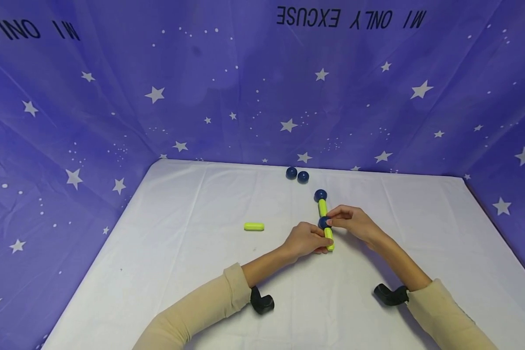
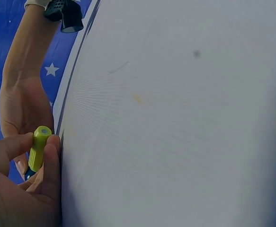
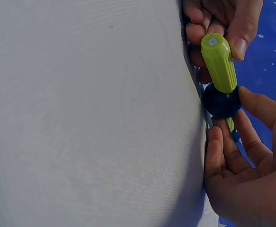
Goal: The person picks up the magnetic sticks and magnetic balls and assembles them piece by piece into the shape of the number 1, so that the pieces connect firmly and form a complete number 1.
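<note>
In the head view, a chain of two yellow-green magnetic rods and two blue balls runs away from me. My left hand [image 1: 305, 239] pinches the near rod [image 1: 328, 239] between thumb and fingers. Just beyond it my right hand [image 1: 354, 223] grips the middle blue ball [image 1: 324, 222], which joins both rods. The far rod [image 1: 322, 208] ends in another blue ball [image 1: 320, 195]. From the right wrist, the near rod [image 3: 219, 64] meets the held ball [image 3: 221, 100] end-on, its free tip showing a small grey disc. The left wrist view shows that rod [image 2: 38, 149] between my fingertips.
A loose yellow-green rod [image 1: 253, 226] lies left of my hands. Two blue balls [image 1: 291, 173] sit side by side near the back edge of the white-covered table [image 1: 192, 209]. Purple star-printed cloth [image 1: 245, 97] hangs behind and along the sides. Black wrist cameras [image 1: 261, 301] jut from both sleeves.
</note>
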Tool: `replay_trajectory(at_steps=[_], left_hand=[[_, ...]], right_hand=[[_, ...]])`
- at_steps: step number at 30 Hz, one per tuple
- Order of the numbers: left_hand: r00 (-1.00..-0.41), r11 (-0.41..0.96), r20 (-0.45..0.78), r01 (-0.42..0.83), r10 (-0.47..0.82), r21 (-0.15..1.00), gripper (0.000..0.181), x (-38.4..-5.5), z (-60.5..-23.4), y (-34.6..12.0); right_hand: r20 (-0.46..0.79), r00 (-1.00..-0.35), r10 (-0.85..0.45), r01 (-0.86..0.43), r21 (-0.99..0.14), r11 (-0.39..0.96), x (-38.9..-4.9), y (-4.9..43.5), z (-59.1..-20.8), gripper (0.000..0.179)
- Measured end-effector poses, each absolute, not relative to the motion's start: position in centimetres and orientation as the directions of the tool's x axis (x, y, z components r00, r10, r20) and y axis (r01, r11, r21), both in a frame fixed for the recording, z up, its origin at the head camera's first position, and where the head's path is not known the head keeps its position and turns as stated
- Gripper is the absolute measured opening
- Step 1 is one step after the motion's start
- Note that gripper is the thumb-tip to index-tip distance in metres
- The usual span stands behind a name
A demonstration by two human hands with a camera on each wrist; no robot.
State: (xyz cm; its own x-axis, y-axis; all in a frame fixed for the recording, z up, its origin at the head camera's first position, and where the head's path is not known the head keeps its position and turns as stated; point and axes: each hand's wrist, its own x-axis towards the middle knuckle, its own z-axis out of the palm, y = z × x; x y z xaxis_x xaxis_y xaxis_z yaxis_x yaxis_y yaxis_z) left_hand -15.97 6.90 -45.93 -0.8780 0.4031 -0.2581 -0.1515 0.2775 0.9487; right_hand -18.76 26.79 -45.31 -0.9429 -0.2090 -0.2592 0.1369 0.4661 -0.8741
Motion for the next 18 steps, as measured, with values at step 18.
replay_trajectory(at_steps=[18], left_hand=[[-0.875, 0.241, -0.255, -0.166, 0.411, 0.956, 0.014, -15.95, -46.03, 6.71]], right_hand=[[-0.269, -0.940, -0.209, 0.144, -0.870, 0.471, -18.64, 26.58, -44.97, 0.039]])
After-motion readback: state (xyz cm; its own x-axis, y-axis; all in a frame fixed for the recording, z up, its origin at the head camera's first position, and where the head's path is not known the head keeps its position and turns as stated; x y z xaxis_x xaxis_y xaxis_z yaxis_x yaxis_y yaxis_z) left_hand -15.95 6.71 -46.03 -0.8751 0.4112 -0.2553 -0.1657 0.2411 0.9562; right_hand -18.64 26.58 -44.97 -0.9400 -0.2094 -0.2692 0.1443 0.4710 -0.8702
